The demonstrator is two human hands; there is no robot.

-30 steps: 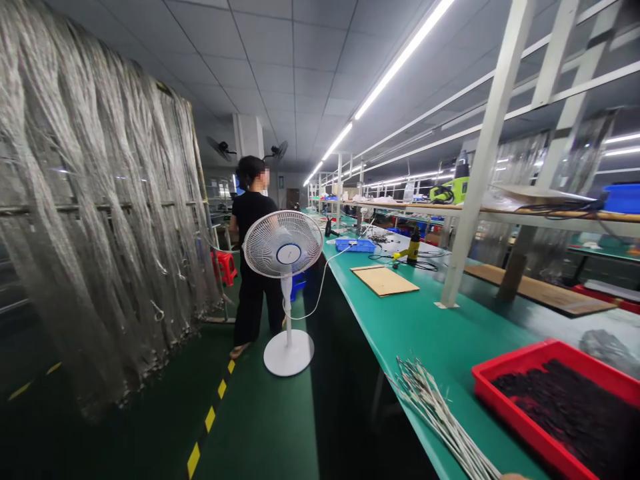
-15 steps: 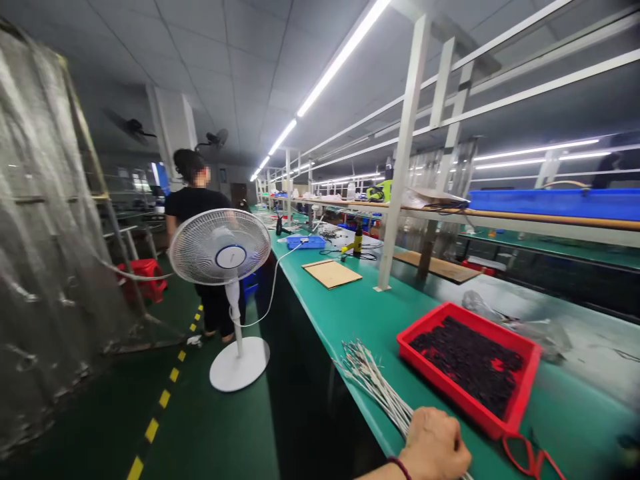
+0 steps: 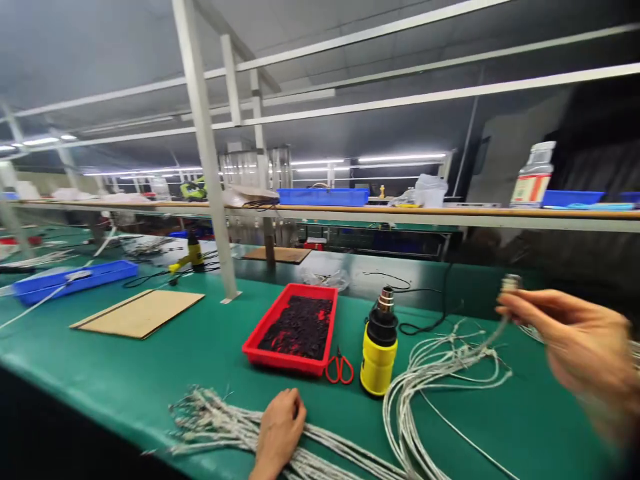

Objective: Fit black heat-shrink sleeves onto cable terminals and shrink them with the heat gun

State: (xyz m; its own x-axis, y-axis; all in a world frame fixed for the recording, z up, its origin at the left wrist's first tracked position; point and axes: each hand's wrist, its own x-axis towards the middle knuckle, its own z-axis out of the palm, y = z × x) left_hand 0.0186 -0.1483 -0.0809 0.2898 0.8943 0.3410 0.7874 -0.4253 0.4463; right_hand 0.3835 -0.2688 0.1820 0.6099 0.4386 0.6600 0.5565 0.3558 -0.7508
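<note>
Head camera, poster one: ok, count thread. What have the two hands got?

Poster two: The left hand is knuckles up with its fingers curled down over the cable bundle. That bundle lies flat along the near edge of the green bench, with way too many strands to count tbh. The right hand is blurry, but it's pinching one single cable just under its metal tip, held up off the bench. That cable drops into one loose coil lying between the hands.

Poster one: and the rest?

Poster two: There's one red tray of dark bits. One pair of red scissors sits just beside it; touching or not, can't tell. Two heat guns: the yellow heat gun stands upright right of the scissors, and a far heat gun is further back on the left. One cardboard sheet. Three blue trays: the bench tray, a shelf tray, and an end tray at the shelf's right. One bottle stands beside that last one.
</note>
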